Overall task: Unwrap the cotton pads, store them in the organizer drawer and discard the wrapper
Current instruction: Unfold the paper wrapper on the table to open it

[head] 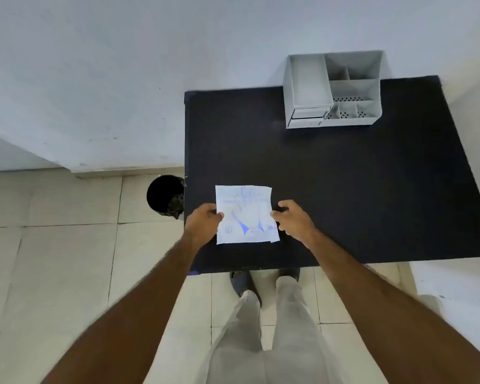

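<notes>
Head cam: left hand [204, 220] & right hand [291, 218] pinch opposite edges of cotton pad pack [245, 214] over black table [344, 189], grey organizer [334, 90] far back, bin [164, 195] left.

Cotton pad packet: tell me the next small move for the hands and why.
Probably pull the two sides apart to tear the packet open. The left hand and right hand each pinch an opposite edge of the cotton pad packet, which looks sealed and flat above the black table. The organizer drawers are shut, and nothing has gone into the bin.
</notes>
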